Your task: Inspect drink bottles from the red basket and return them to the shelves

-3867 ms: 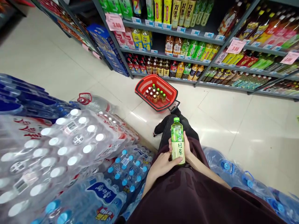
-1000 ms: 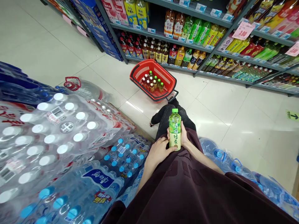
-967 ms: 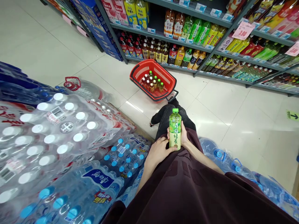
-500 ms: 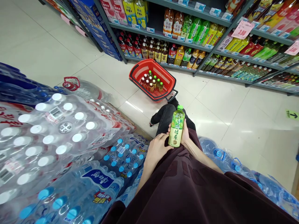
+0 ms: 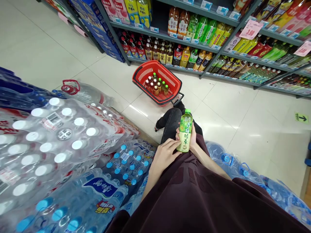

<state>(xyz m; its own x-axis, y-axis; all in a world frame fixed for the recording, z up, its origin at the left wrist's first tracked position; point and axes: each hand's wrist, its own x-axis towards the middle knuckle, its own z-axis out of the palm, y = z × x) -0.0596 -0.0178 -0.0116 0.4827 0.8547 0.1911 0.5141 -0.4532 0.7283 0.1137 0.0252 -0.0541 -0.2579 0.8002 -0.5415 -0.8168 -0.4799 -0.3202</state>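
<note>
A green tea bottle (image 5: 185,131) with a green cap and a pale label leans slightly right in front of my lap. My right hand (image 5: 193,139) wraps it from behind. My left hand (image 5: 166,155) rests open against my maroon garment, fingertips touching the bottle's lower left side. On the floor ahead a red shopping basket (image 5: 145,69) holds several small bottles (image 5: 156,86).
Shrink-wrapped packs of water bottles (image 5: 63,136) pile up on my left, and large water jugs (image 5: 233,160) lie on my right. Drink shelves (image 5: 201,42) run along the far side of the tiled aisle (image 5: 243,110). My dark-trousered leg (image 5: 170,121) stretches toward the basket.
The bottle has tilted to the right and moved slightly forward in my right hand. My left hand has slid off its base and now touches it only with the fingertips.
</note>
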